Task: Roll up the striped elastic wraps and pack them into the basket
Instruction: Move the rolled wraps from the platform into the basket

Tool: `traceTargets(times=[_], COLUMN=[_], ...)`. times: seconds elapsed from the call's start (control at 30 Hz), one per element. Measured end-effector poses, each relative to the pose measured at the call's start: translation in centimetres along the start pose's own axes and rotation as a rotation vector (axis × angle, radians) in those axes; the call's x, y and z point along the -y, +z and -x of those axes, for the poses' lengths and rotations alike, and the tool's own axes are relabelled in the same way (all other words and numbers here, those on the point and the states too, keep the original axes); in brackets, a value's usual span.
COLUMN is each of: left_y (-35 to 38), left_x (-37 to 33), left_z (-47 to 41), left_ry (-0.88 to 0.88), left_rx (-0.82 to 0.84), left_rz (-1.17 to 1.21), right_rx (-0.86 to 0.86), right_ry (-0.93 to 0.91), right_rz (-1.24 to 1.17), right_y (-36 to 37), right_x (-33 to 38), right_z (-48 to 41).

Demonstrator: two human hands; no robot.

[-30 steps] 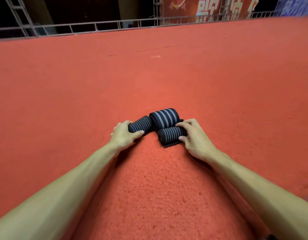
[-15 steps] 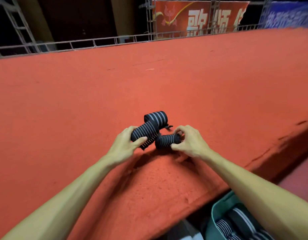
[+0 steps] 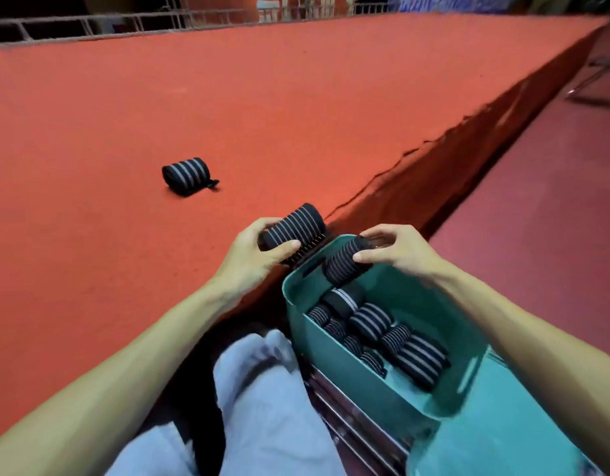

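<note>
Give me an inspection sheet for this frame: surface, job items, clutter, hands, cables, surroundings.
Surface: red carpet over a raised platform, ragged along its right edge.
Job's things: one rolled wrap lies alone on the carpet; the green basket beside the platform holds several rolls.
Clutter: nothing seen.
Hands: left hand grips a second wrap at the platform edge; right hand holds a third wrap over the basket.
Cables: nothing seen.
Surroundings: metal railing at the far edge; darker floor on the right; a leg in pale trousers.
</note>
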State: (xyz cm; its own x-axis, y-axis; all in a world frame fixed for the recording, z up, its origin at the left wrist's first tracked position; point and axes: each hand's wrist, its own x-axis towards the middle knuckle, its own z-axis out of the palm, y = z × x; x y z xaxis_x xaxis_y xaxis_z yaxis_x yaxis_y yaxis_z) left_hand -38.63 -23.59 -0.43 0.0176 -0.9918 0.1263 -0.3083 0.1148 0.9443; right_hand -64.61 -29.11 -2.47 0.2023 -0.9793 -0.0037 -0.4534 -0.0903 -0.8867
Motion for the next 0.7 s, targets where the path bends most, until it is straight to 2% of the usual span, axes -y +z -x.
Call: traceTargets(times=[0.1, 0.3, 0.4, 0.57, 0.7], left_y=[4.6, 9.9, 11.2, 10.9, 10.3], left_x=[0.7, 2.3, 2.8, 3.9, 4.3], left_z=[0.0, -0.7, -0.6, -1.2, -1.4], left_ry=[0.042, -0.040, -0.054, -0.078, -0.097], left_rx=[0.110, 0.249, 0.278, 0.265, 0.240], left_rz=[-0.060, -0.218, -0.151, -0.113, -0.084], right_rx=[0.070, 0.473, 0.662, 0.741, 0.757], right_ry=[0.153, 0.360, 0.464, 0.529, 0.492], right_rz=[0.005, 0.431, 0.513, 0.706, 0.847], right_y=[-2.3, -2.2, 0.2, 3.9, 5.1], right_x=[-4.6, -10.6, -12.1, -14.8, -16.4], right_z=[3.0, 4.8, 4.6, 3.9, 4.1])
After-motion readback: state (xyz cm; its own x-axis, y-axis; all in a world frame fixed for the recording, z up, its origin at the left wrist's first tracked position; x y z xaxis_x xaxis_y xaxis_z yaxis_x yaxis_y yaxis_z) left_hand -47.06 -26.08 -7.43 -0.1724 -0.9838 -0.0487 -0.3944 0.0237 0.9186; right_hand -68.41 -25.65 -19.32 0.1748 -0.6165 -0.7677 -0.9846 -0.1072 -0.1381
